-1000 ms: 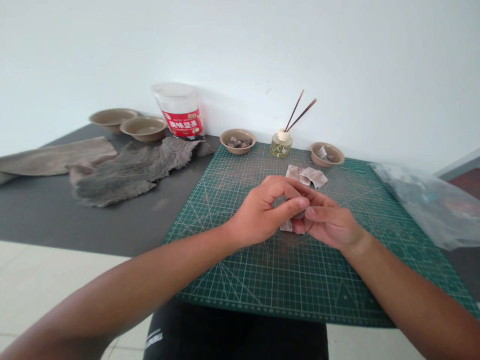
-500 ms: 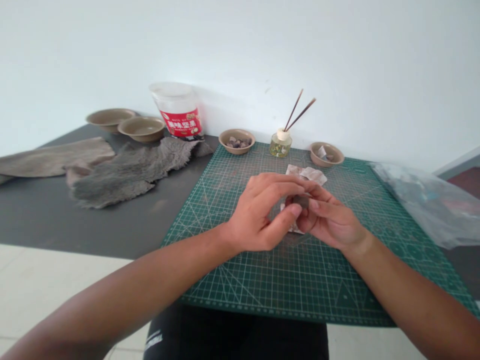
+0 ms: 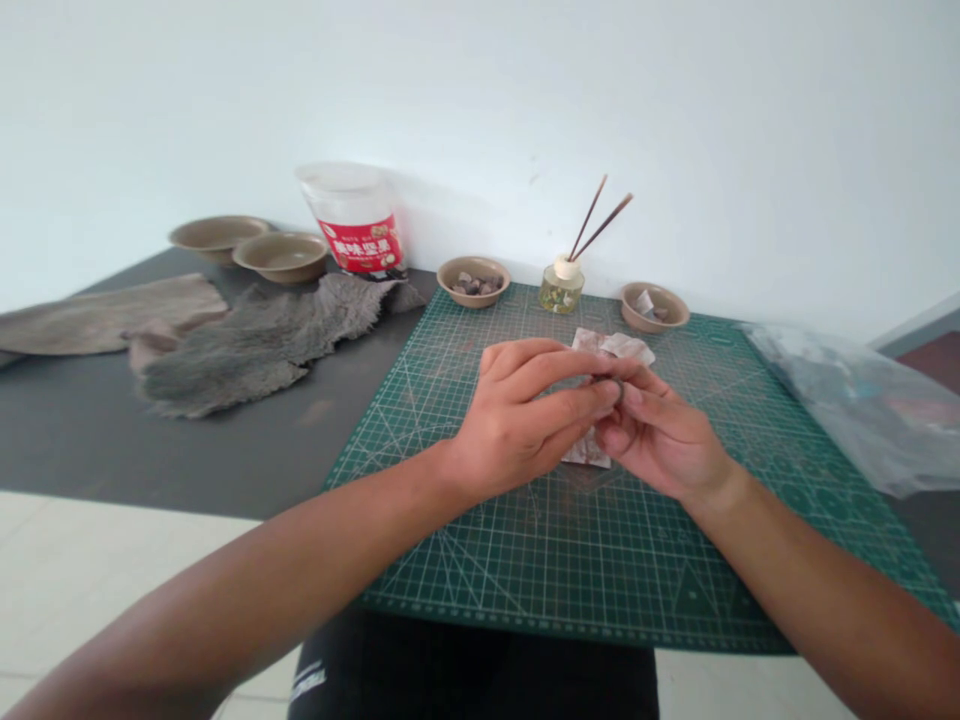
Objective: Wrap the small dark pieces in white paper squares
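Over the green cutting mat [image 3: 480,560], both hands meet around a small dark stone-like piece [image 3: 619,391], mostly hidden by fingers. My right hand [image 3: 671,435] is closed and pinches it between thumb and fingertips. From the other side, my left hand [image 3: 517,415] has its fingertips closed against the same piece. Beneath and behind the hands lies a stained white tissue [image 3: 587,455], partly covered. At the mat's back edge a tan bowl [image 3: 474,298] contains several small brownish stones [image 3: 478,285].
Another bowl [image 3: 652,320] with scraps sits back right, beside a reed diffuser [image 3: 561,287]. A clear plastic bag [image 3: 862,410] overlaps the mat's right edge. Leftward are grey rags [image 3: 247,345], two tan bowls [image 3: 281,262] and a red-labelled plastic tub [image 3: 356,225].
My left thumb has left its spot on the near face of the piece, and the left fingers now reach across it. The piece has turned and shows only a thin dark edge.
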Demonstrator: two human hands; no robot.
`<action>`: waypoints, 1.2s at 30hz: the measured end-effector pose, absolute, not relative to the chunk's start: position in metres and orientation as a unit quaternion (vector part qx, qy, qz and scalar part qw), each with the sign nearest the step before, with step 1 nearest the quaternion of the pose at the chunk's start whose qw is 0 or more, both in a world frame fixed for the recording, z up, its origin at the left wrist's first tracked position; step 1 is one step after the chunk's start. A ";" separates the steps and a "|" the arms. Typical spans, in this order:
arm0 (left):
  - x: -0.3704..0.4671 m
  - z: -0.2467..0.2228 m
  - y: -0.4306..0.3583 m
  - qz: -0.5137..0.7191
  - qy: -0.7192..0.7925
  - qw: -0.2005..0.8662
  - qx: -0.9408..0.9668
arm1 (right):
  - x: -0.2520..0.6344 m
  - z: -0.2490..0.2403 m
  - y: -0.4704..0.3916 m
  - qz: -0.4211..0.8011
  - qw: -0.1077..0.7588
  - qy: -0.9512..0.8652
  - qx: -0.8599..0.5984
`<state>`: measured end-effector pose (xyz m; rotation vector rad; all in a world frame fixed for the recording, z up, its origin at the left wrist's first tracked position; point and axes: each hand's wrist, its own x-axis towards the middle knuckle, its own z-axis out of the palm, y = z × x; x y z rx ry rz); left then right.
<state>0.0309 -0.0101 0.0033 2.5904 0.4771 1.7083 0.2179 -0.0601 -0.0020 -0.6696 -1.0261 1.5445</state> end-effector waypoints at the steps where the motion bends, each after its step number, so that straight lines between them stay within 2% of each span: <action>1: 0.031 0.003 -0.010 0.547 0.144 -0.003 0.825 | 0.218 -0.002 -0.060 0.652 0.553 -0.434 -0.283; 5: 0.031 0.003 -0.010 0.550 0.126 0.015 0.825 | 0.219 0.000 -0.060 0.639 0.553 -0.445 -0.295; 10: 0.030 0.005 -0.009 0.567 0.194 0.129 0.790 | 0.220 0.006 -0.064 0.545 0.517 -0.580 -0.315; 14: 0.030 0.003 0.005 0.567 0.299 0.191 0.743 | 0.208 0.004 -0.074 0.345 0.378 -0.813 -0.277; 17: 0.032 -0.002 0.018 0.554 0.333 0.202 0.736 | 0.196 -0.002 -0.082 0.232 0.283 -0.905 -0.218; 21: 0.034 -0.007 0.031 0.550 0.355 0.208 0.727 | 0.190 -0.009 -0.086 0.116 0.295 -0.917 -0.242; 23: 0.034 -0.009 0.034 0.543 0.368 0.210 0.725 | 0.189 -0.010 -0.086 0.083 0.266 -0.924 -0.263; 25: 0.035 -0.009 0.037 0.531 0.382 0.213 0.726 | 0.188 -0.011 -0.085 0.074 0.228 -0.930 -0.279; 29: 0.036 -0.011 0.041 0.515 0.400 0.219 0.725 | 0.188 -0.012 -0.083 0.072 0.306 -0.901 -0.299; 33: 0.036 -0.013 0.042 0.502 0.411 0.214 0.730 | 0.188 -0.013 -0.082 0.101 0.237 -0.917 -0.304; 36: 0.037 -0.013 0.041 0.492 0.416 0.204 0.737 | 0.187 -0.013 -0.082 0.085 0.300 -0.898 -0.312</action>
